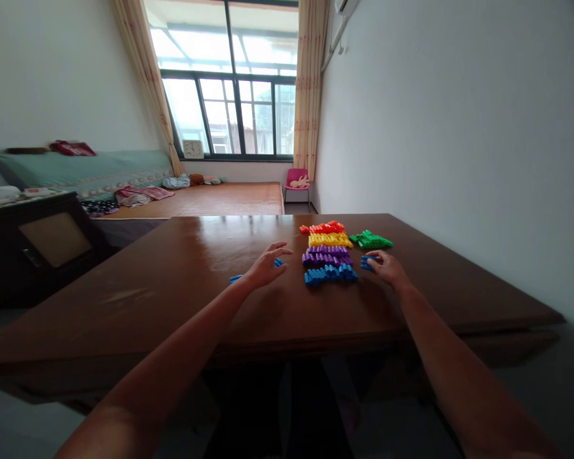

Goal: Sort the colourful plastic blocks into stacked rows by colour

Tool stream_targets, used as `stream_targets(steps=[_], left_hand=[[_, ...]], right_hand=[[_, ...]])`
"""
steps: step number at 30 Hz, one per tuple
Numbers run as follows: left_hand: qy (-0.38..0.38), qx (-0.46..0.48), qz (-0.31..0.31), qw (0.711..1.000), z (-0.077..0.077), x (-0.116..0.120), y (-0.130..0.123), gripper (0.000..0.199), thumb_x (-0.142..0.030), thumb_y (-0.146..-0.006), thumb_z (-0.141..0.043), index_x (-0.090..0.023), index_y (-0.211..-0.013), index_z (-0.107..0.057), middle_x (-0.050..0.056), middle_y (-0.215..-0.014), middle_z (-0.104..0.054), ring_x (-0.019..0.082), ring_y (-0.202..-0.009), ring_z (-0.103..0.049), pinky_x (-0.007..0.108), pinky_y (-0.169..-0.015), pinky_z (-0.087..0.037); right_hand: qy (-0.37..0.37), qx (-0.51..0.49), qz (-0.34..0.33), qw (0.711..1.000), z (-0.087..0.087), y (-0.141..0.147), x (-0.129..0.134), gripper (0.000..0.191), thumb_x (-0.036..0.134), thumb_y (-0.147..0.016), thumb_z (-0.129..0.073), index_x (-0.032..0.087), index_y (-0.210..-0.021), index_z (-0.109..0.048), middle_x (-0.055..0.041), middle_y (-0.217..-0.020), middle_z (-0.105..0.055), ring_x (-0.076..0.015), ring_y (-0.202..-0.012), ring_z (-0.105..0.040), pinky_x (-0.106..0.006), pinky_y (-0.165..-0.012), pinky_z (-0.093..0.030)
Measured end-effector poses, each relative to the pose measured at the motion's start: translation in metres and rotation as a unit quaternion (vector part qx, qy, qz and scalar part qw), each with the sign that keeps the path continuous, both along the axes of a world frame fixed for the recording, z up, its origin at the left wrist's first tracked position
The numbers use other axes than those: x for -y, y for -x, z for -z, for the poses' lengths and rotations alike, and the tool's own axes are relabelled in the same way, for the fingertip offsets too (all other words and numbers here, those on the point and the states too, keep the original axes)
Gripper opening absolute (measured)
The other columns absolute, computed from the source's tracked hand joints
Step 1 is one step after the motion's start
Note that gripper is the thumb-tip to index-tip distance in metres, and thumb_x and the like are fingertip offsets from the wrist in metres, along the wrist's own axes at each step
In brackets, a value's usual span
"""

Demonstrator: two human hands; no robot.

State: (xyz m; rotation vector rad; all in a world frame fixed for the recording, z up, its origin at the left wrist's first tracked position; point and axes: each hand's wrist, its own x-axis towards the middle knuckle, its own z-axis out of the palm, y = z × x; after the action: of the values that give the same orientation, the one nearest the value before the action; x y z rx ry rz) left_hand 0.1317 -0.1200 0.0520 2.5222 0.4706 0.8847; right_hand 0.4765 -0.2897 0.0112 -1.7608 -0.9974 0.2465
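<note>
A small bunch of blue plastic pieces (366,262) sat pinched in the nearly closed grip of the right hand (386,265), beside the blue row (331,275) on the tabletop (172,280). The left hand (266,266) had a loosely parted grip around another blue piece (278,262), whether held I couldn't tell. Purple (327,257), yellow (330,240) and red rows (328,227) lay beyond, the green pile (372,240) past the right hand.

I'm in a home, a bedroom by its look: bed (239,196) at eleven o'clock, cabinet (55,233) at ten, curtain (307,95) and chair (296,173) at twelve.
</note>
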Motion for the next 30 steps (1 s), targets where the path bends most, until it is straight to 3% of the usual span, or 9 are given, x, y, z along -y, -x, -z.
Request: stream_targets(steps=[4, 10, 14, 17, 20, 22, 25, 28, 30], left_hand=[[-0.003, -0.023, -0.026, 0.999, 0.013, -0.009, 0.016, 0.032, -0.02, -0.077, -0.058, -0.022, -0.107, -0.069, 0.009, -0.134, -0.054, 0.025, -0.127, -0.049, 0.041, -0.11, -0.038], [-0.028, -0.073, -0.067, 0.995, 0.011, -0.039, 0.066, 0.031, -0.033, -0.081, -0.057, -0.022, -0.107, -0.069, 0.007, -0.126, -0.06, 0.024, -0.119, -0.054, 0.041, -0.108, -0.039], [0.012, -0.183, -0.118, 0.976, 0.008, -0.056, 0.113, 0.05, -0.052, -0.078, -0.059, -0.02, -0.116, -0.065, 0.01, -0.119, -0.063, 0.026, -0.107, -0.059, 0.04, -0.098, -0.045], [0.036, -0.258, -0.141, 0.955, 0.014, -0.057, 0.129, 0.069, -0.059, -0.068, -0.068, -0.019, -0.123, -0.062, 0.011, -0.116, -0.064, 0.028, -0.105, -0.06, 0.037, -0.094, -0.047], [0.031, -0.256, -0.119, 0.959, 0.023, -0.055, 0.119, 0.059, -0.048, -0.068, -0.071, -0.021, -0.12, -0.064, 0.008, -0.117, -0.065, 0.027, -0.108, -0.059, 0.034, -0.094, -0.046], [0.04, -0.235, -0.099, 0.966, 0.026, -0.054, 0.104, 0.048, -0.034, -0.074, -0.065, -0.021, -0.12, -0.064, 0.007, -0.117, -0.066, 0.024, -0.105, -0.061, 0.032, -0.094, -0.046], [0.041, -0.23, -0.081, 0.969, 0.026, -0.051, 0.079, 0.043, -0.024, -0.076, -0.061, -0.021, -0.119, -0.064, 0.006, -0.118, -0.067, 0.023, -0.108, -0.06, 0.031, -0.097, -0.044], [0.036, -0.237, -0.133, 0.962, 0.026, -0.044, 0.061, 0.046, -0.036, -0.077, -0.064, -0.024, -0.122, -0.062, 0.007, -0.123, -0.064, 0.029, -0.116, -0.055, 0.039, -0.099, -0.044], [0.022, -0.234, -0.164, 0.958, 0.029, -0.041, 0.055, 0.05, -0.044, -0.077, -0.064, -0.025, -0.124, -0.061, 0.008, -0.126, -0.062, 0.032, -0.119, -0.052, 0.045, -0.098, -0.044]], right_hand=[[0.099, 0.114, 0.106, 0.983, 0.022, -0.011, 0.003, 0.021, 0.038, -0.074, -0.063, 0.018, -0.079, -0.064, -0.0079, -0.082, -0.071, -0.0197, -0.078, -0.066, -0.03, -0.072, -0.05], [0.212, 0.187, 0.058, 0.957, 0.011, -0.004, 0.004, 0.031, 0.051, -0.077, -0.061, 0.019, -0.075, -0.064, -0.0066, -0.071, -0.068, -0.02, -0.068, -0.063, -0.029, -0.062, -0.044], [0.125, 0.308, 0.082, 0.94, -0.012, 0.019, -0.002, 0.03, 0.046, -0.084, -0.054, 0.018, -0.085, -0.066, -0.0102, -0.087, -0.068, -0.022, -0.078, -0.063, -0.031, -0.068, -0.044], [0.017, 0.341, -0.021, 0.94, -0.027, 0.071, -0.024, 0.025, 0.036, -0.088, -0.049, 0.017, -0.092, -0.065, -0.0096, -0.095, -0.068, -0.0209, -0.087, -0.062, -0.031, -0.079, -0.045], [0.0, 0.332, -0.184, 0.925, -0.032, 0.141, -0.059, 0.021, 0.027, -0.088, -0.05, 0.018, -0.1, -0.065, -0.0075, -0.101, -0.068, -0.0187, -0.092, -0.062, -0.03, -0.086, -0.045], [0.033, 0.338, -0.238, 0.91, -0.028, 0.181, -0.086, 0.025, 0.02, -0.087, -0.051, 0.018, -0.108, -0.064, -0.0076, -0.109, -0.068, -0.0191, -0.099, -0.06, -0.03, -0.092, -0.043], [0.117, 0.353, -0.219, 0.902, -0.017, 0.217, -0.122, 0.035, 0.02, -0.087, -0.053, 0.018, -0.121, -0.06, -0.0108, -0.124, -0.062, -0.0231, -0.113, -0.054, -0.035, -0.099, -0.039], [0.197, 0.324, -0.169, 0.91, -0.006, 0.225, -0.145, 0.04, 0.029, -0.087, -0.056, 0.018, -0.126, -0.057, -0.0143, -0.124, -0.062, -0.0275, -0.116, -0.051, -0.04, -0.097, -0.041], [0.196, 0.3, -0.173, 0.917, 0.001, 0.222, -0.153, 0.039, 0.029, -0.086, -0.058, 0.02, -0.124, -0.059, -0.013, -0.117, -0.065, -0.0277, -0.114, -0.052, -0.041, -0.095, -0.042]])
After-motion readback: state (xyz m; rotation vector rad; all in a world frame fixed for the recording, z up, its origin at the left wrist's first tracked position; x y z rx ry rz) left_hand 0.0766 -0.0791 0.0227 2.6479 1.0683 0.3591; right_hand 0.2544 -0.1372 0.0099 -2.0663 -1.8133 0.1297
